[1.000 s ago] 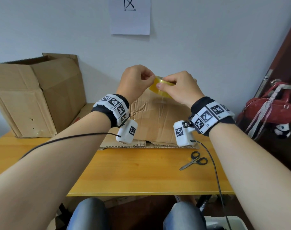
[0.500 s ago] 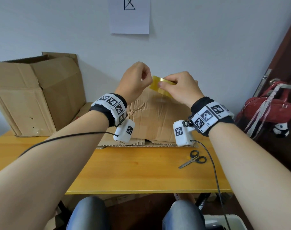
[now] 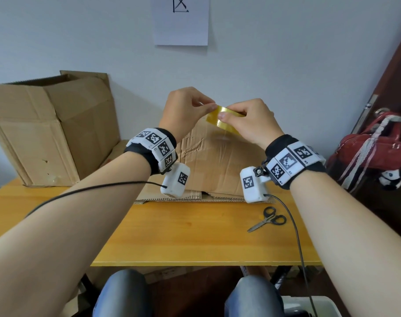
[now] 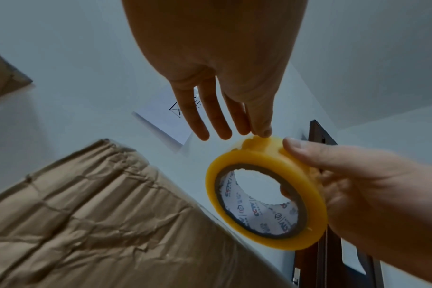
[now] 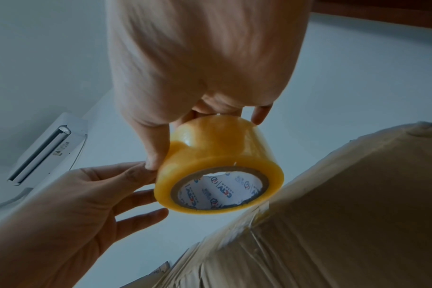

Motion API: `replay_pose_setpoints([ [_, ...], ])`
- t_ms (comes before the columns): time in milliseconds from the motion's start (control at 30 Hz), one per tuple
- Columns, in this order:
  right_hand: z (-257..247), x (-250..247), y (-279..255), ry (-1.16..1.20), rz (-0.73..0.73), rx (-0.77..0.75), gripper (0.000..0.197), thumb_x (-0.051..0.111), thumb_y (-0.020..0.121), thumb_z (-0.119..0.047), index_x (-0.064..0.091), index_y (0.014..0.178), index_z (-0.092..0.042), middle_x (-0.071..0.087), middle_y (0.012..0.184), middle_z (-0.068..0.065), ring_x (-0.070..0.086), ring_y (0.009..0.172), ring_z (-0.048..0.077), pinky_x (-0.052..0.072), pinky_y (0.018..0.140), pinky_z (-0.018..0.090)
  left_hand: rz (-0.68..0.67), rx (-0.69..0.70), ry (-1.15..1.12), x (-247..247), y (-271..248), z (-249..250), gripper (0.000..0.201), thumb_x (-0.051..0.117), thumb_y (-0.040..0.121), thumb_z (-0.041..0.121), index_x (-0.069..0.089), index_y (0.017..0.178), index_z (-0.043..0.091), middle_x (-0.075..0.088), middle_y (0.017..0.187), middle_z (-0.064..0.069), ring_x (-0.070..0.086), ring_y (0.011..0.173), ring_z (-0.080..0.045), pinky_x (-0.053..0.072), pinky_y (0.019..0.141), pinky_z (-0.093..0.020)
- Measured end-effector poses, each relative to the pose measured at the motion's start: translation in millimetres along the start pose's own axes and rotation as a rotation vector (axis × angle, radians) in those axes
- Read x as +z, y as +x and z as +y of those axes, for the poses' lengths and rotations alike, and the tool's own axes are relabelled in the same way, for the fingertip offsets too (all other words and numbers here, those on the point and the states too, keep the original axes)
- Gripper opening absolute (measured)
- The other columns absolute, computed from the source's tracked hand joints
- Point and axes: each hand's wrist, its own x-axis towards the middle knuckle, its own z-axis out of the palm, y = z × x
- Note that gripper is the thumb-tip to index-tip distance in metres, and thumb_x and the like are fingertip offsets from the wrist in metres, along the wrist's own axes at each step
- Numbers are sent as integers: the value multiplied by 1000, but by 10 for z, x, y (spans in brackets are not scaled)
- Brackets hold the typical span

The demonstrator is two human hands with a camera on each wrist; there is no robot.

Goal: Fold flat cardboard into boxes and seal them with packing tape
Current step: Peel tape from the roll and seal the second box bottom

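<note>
Above the counter's [image 3: 195,236] far middle, both hands hold a tape roll [image 3: 222,121] in the air, in front of the wall. Roll is yellow-amber, translucent, wide, with a brown cardboard core and white printed liner inside [image 4: 264,196]; outer wrap looks glossy, slightly wrinkled near its top edge. Right hand [image 3: 252,124] grips the roll, thumb on the outer face, other fingers curled round the far side and into the core. Left hand [image 3: 185,110] pinches at the roll's upper edge with thumb and index tip; its other fingers stretch out loose, spread, off the roll [image 4: 210,117]. Under the hands, crumpled flat cardboard [image 3: 217,161] leans at the counter's back edge. An open cardboard box [image 3: 46,133] stands at the back left corner. Scissors [image 3: 267,219] lie toward the right edge, well apart from the hands.
</note>
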Motion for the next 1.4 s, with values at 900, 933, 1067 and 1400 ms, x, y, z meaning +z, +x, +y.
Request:
replay_pose_setpoints([
  [900, 72, 28, 33, 0, 16, 0, 28, 57, 81, -61, 73, 73, -39, 66, 73, -11, 60, 98, 28, 42, 95, 44, -49, 91, 78, 19, -46, -81, 9, 59, 98, 21, 66, 101, 16, 64, 97, 8, 60, 87, -8, 46, 77, -15],
  [933, 72, 23, 32, 5, 16, 2, 28, 57, 80, -62, 72, 73, -40, 68, 75, -11, 60, 99, 28, 43, 97, 46, -22, 66, 54, 12, -45, -80, 11, 62, 97, 22, 68, 105, 17, 66, 97, 10, 61, 85, -4, 42, 74, -7],
  [1067, 39, 13, 11, 11, 12, -11, 28, 58, 81, -61, 74, 79, -38, 70, 79, -11, 61, 98, 25, 46, 96, 51, -15, 75, 47, 2, -35, -57, 16, 71, 92, 25, 76, 106, 19, 68, 96, 10, 63, 84, -1, 42, 74, -6],
  [1400, -13, 21, 7, 5, 12, -21, 24, 55, 75, -67, 71, 75, -50, 69, 79, -13, 60, 102, 29, 48, 94, 50, 13, 143, 132, -24, -23, -39, 11, 71, 90, 25, 79, 92, 18, 69, 87, 8, 64, 80, -7, 52, 77, -27],
])
